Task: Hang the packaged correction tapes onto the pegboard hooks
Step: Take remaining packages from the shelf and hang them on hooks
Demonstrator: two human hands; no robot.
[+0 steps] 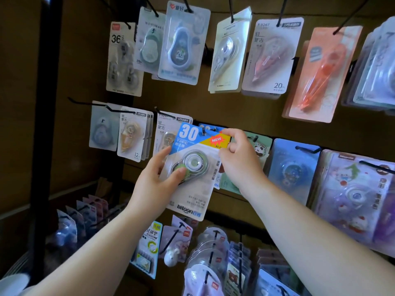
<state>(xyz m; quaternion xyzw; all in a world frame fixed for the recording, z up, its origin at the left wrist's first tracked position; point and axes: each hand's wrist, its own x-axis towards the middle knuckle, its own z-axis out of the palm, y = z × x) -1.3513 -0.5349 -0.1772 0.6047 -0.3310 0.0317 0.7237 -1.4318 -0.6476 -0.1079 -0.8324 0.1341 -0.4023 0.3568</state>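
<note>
Both hands grasp one pack. Left hand (158, 182) cups the correction tape pack (193, 197) at its left edge, thumb across the clear blister, fingers behind the card. Right hand (237, 154) pinches the card's upper right corner, beside the red "NEW" burst.

Pack held slightly tilted in front of the middle row of the pegboard (235, 107). Blue header reads "30", with "bitoon" printed at the foot. Its hang hole sits at the tip of a black hook (203, 131); cannot tell whether the hook passes through.

Just behind the header, the top of another blue pack (210, 126) shows. Left of it hang beige packs (132, 135). Right of it, partly behind the right hand, a green panda pack (259, 149), then a blue pack (292, 167). An orange pack (320, 75) hangs in the top row, and round packs (209, 246) crowd hooks below.
</note>
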